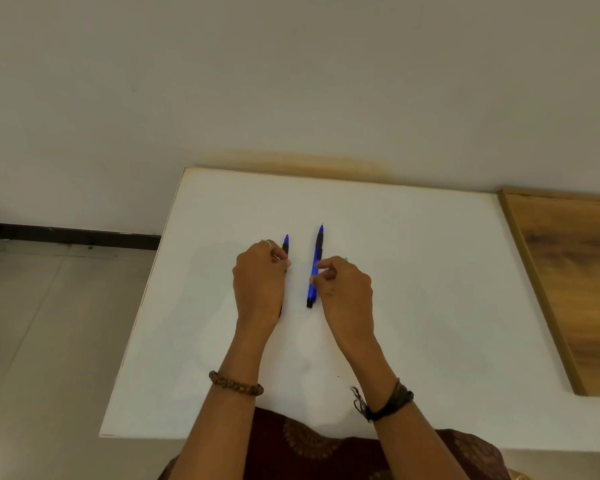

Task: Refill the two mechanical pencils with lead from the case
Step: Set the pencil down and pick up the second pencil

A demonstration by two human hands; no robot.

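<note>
Matt white table, glossy plastic pencils

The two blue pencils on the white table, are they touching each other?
Apart. The head view shows bare white table between the left pencil and the right pencil, which lie side by side.
</note>
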